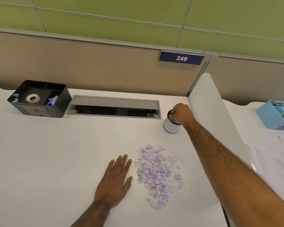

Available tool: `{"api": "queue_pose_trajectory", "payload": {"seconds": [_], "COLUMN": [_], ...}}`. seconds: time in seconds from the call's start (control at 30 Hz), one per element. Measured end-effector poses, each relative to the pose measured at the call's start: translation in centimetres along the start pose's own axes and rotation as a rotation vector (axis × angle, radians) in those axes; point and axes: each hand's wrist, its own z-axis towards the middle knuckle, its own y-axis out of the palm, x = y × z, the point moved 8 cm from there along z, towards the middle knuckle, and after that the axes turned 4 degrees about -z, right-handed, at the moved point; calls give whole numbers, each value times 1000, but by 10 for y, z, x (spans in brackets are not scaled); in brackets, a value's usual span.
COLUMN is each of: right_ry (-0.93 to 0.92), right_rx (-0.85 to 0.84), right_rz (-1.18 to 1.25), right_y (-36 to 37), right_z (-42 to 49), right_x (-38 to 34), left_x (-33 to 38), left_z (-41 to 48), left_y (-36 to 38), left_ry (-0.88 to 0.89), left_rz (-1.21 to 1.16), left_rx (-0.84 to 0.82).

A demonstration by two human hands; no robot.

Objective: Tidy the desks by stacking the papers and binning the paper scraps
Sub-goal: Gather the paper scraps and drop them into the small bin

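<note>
Paper scraps (pixel 156 176) are lying beside your flattened left hand (pixel 114 182); your right hand (pixel 181 113) is curling over the white bin (pixel 170 126), grip indeterminable.

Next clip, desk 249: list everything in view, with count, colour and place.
paper scraps: one loose pile, lilac, front middle of the desk
cup: one, white, back right of the desk
desk organiser: one, black, back left, holding a white tape roll
cable tray: one, grey, lid open, along the back
divider: one, white, between desks
number plate: one, dark blue, on the partition
storage tray: one, light blue, right desk
printed papers: several, white, spread on the right desk
left hand: flat on the desk
right hand: fingers bunched at the cup's mouth; contents unclear
</note>
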Motion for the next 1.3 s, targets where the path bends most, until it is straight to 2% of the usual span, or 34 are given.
{"api": "queue_pose_trajectory", "payload": {"seconds": [0.27,0.43,0.53,0.6,0.67,0.73,0.77,0.83,0.93,1.03,1.1,1.3], "right_ry": [52,41,55,104,159,203,198,73,-77,34,110,82], "right_rx": [185,286,378,332,252,168,122,62,60,103,66,48], "right_rz": [229,473,508,521,467,306,233,147,159,83,48,-56], "right_y": [-26,-31,-2,43,91,130,144,160,162,164,177,186], "right_z": [-8,-44,-98,-139,-177,-208,-220,-238,-263,-302,-326,-309], "right_x": [16,27,38,51,67,83,87,81,62,56,49,16], "left_x": [0,-1,-2,-1,-1,-2,-2,-3,-3,-2,-2,-2], "left_z": [-2,-1,1,1,1,1,1,1,1,-1,0,0], "left_y": [-1,0,0,1,2,3,4,4,5,6,6,5], "left_ry": [2,2,1,4,3,-2,-5,-7,-4,-2,-4,-2], "left_rz": [7,10,18,19,24,35,36,31,24,16,11,17], "left_rx": [4,4,0,-2,-3,-12,-15,-18,-24,-24,-25,-30]}}
